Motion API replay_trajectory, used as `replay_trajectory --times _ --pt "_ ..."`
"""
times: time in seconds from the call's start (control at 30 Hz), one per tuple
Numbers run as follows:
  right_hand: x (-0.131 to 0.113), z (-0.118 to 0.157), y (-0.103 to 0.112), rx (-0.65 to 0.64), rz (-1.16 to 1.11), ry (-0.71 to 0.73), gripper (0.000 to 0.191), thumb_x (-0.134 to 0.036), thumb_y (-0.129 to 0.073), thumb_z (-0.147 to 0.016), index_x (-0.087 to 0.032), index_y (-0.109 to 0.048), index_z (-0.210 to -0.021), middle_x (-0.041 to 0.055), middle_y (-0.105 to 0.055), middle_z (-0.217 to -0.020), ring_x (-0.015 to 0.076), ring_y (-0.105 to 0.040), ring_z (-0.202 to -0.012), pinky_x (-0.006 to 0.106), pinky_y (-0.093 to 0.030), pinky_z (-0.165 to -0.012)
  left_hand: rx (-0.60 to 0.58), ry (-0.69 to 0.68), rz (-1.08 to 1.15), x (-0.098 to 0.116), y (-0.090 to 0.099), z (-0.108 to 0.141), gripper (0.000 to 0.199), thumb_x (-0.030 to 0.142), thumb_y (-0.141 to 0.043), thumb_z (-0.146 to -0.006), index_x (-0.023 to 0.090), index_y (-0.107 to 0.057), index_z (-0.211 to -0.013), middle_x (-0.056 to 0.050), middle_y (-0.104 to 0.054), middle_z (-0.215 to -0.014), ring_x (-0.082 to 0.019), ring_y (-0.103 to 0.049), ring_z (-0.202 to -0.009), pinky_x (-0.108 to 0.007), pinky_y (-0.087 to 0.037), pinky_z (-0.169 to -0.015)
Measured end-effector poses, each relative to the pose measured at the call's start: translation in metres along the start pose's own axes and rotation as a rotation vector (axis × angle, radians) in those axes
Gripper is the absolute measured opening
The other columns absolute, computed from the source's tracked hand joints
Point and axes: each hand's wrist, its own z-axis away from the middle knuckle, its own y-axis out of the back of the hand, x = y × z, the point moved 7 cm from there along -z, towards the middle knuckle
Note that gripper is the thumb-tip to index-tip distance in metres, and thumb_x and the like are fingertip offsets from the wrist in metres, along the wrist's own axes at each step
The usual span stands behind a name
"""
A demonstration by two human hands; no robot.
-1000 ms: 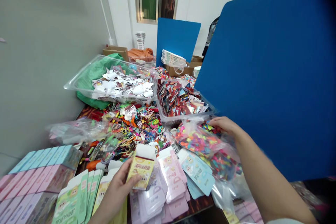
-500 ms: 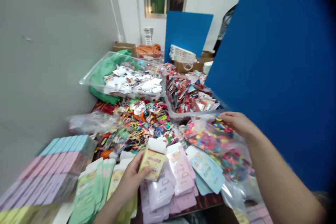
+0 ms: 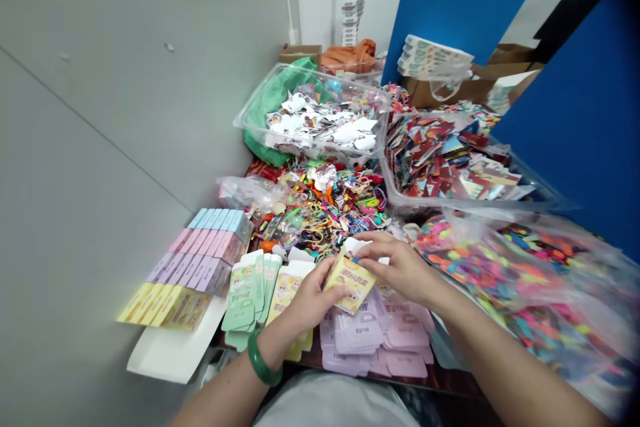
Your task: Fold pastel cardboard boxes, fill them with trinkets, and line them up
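My left hand holds a yellow printed card packet by its lower side. My right hand pinches the packet's top edge, where a tiny coloured bit shows between the fingers. A green jade bangle circles my left wrist. Below the hands lies a pile of lilac card packets. Green card packets and yellow ones stand to the left. A heap of colourful small trinkets lies just beyond my fingers.
A clear bin of white stickers and one of red foil packets stand beyond. A bulging plastic bag of coloured pieces lies right. Stacked pastel boxes sit left, by a grey wall. A blue board rises right.
My right hand has left the plastic bag and joined my left on the yellow packet. The view has swung left and down, so the bag looks nearer and the bangle shows.
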Motion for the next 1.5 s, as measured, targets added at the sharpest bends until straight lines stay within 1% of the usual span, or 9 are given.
replay_trajectory --times 0.37,0.47,0.53,0.73,0.93,1.13,1.27,1.4,1.5 --pt "0.016 -0.006 -0.01 -0.049 -0.059 -0.076 0.004 -0.019 -0.063 -0.071 -0.02 -0.063 -0.068 0.0057 -0.064 -0.097 0.0204 -0.059 -0.092 0.033 -0.043 -0.081 -0.018 0.023 0.012 -0.005 0.0 0.002 0.049 0.023 -0.075 -0.072 0.02 -0.058 -0.118 -0.004 -0.066 -0.109 -0.023 -0.06 -0.101 -0.03 -0.047 -0.084" --pt "0.015 -0.004 -0.011 -0.059 -0.079 -0.096 0.007 -0.02 -0.062 -0.072 -0.021 -0.068 -0.071 0.0062 -0.064 -0.102 0.0217 -0.058 -0.098 0.033 -0.042 -0.085 -0.017 0.024 0.016 -0.005 0.002 0.002 0.047 0.022 -0.076 -0.072 0.021 -0.06 -0.116 -0.003 -0.065 -0.107 -0.021 -0.059 -0.1 -0.029 -0.046 -0.085" --pt "0.012 -0.001 -0.013 -0.141 -0.117 -0.114 0.016 -0.024 -0.059 -0.077 -0.022 -0.075 -0.077 0.007 -0.063 -0.108 0.0226 -0.057 -0.103 0.034 -0.041 -0.088 -0.02 0.038 0.052 -0.007 0.002 0.002 0.047 0.024 -0.076 -0.072 0.02 -0.059 -0.116 -0.003 -0.065 -0.105 -0.02 -0.06 -0.096 -0.028 -0.047 -0.082" --pt "0.004 0.008 -0.029 -0.464 -0.29 -0.095 0.025 -0.036 -0.058 -0.083 -0.022 -0.078 -0.081 0.0035 -0.058 -0.084 0.0149 -0.055 -0.076 0.025 -0.044 -0.068 -0.075 0.106 0.102 -0.014 -0.004 0.003 0.048 0.033 -0.08 -0.07 0.018 -0.061 -0.11 -0.003 -0.067 -0.095 -0.019 -0.062 -0.086 -0.027 -0.046 -0.073" --pt "0.018 -0.001 -0.029 -0.255 -0.386 -0.138 0.017 -0.035 -0.069 -0.076 -0.019 -0.074 -0.072 0.0022 -0.059 -0.081 0.0146 -0.056 -0.076 0.024 -0.045 -0.068 -0.096 0.087 0.12 -0.013 -0.006 0.003 0.042 0.036 -0.077 -0.074 0.018 -0.064 -0.11 -0.004 -0.068 -0.096 -0.017 -0.062 -0.084 -0.025 -0.046 -0.072" --pt "0.01 0.005 -0.041 -0.561 -0.436 -0.14 0.024 -0.04 -0.065 -0.081 -0.026 -0.079 -0.094 0.0029 -0.065 -0.099 0.0166 -0.06 -0.085 0.028 -0.048 -0.078 -0.023 0.098 0.107 -0.015 0.007 0.003 0.045 0.037 -0.08 -0.07 0.018 -0.065 -0.108 -0.004 -0.069 -0.095 -0.018 -0.063 -0.082 -0.027 -0.047 -0.073" --pt "0.019 -0.013 -0.02 -0.379 -0.341 -0.155 0.027 -0.044 -0.071 -0.074 -0.023 -0.079 -0.089 0.0053 -0.068 -0.098 0.0201 -0.062 -0.091 0.031 -0.048 -0.081 0.008 0.106 0.15 -0.015 0.013 0.002 0.043 0.038 -0.08 -0.07 0.016 -0.064 -0.103 -0.005 -0.07 -0.095 -0.018 -0.064 -0.082 -0.029 -0.048 -0.074" --pt "0.063 -0.041 0.009 -0.022 0.065 -0.394 0.024 -0.039 -0.061 -0.082 -0.018 -0.074 -0.084 0.006 -0.071 -0.082 0.0207 -0.065 -0.08 0.029 -0.048 -0.072 0.03 0.091 0.119 -0.016 0.018 0.004 0.042 0.04 -0.078 -0.073 0.016 -0.064 -0.105 -0.008 -0.07 -0.104 -0.021 -0.064 -0.091 -0.031 -0.049 -0.078" --pt "0.092 -0.058 0.013 0.069 0.28 -0.513 0.021 -0.029 -0.058 -0.083 -0.017 -0.071 -0.073 0.0093 -0.07 -0.075 0.0242 -0.065 -0.082 0.03 -0.045 -0.072 0.04 0.095 0.126 -0.015 0.018 0.007 0.041 0.041 -0.077 -0.074 0.017 -0.063 -0.105 -0.008 -0.07 -0.105 -0.021 -0.065 -0.093 -0.032 -0.049 -0.08"
